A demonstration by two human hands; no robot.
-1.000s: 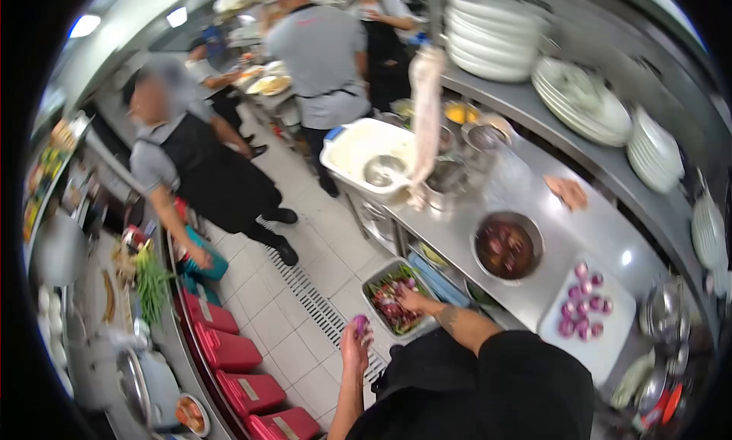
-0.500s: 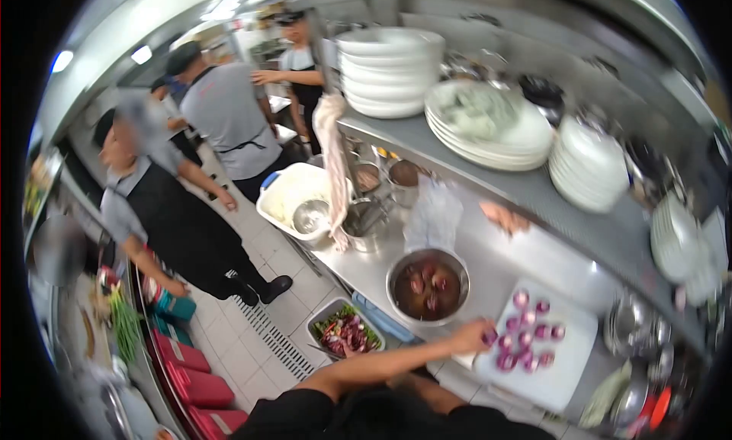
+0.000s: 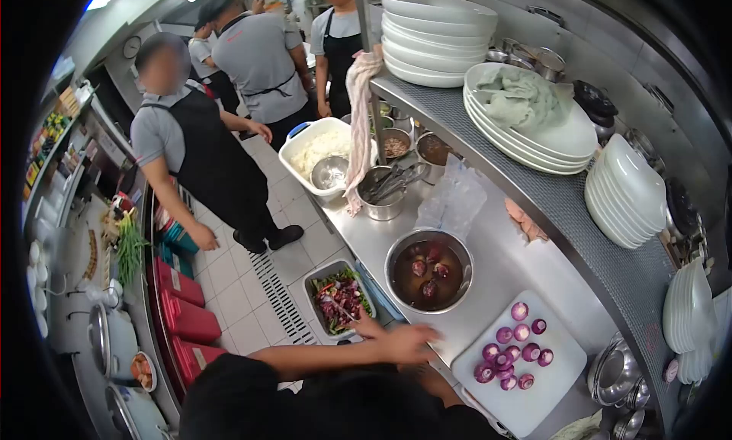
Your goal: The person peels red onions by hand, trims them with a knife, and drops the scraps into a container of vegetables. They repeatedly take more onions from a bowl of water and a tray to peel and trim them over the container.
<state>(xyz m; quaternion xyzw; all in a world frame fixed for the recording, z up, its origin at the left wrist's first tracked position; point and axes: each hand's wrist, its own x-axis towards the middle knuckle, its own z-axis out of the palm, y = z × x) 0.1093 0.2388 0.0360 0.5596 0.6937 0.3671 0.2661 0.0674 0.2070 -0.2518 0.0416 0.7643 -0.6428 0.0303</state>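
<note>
My left hand [image 3: 412,343] is blurred by motion above the counter's front edge, between the steel pot and the white cutting board [image 3: 555,364]; whether it holds anything is unclear. Several peeled purple onions [image 3: 521,332] sit on the board. Beneath my left forearm, my right hand [image 3: 369,327] reaches left over the grey bin [image 3: 311,291], closed on what looks like a thin knife [image 3: 345,312]. Onion skins and green scraps [image 3: 335,293] fill the bin. The steel pot [image 3: 396,291] holds unpeeled onions [image 3: 428,289] in brownish water.
A person in a black apron [image 3: 221,150] stands left, others farther back. A white tub [image 3: 293,154], a pot of utensils [image 3: 383,208] and a plastic bag [image 3: 457,200] are on the counter. Stacked plates [image 3: 435,47] line the shelf above. Red bins [image 3: 191,319] stand left.
My left hand has moved left from the cutting board, where it held an onion. My right hand has come into sight over the bin. The camera view has shifted.
</note>
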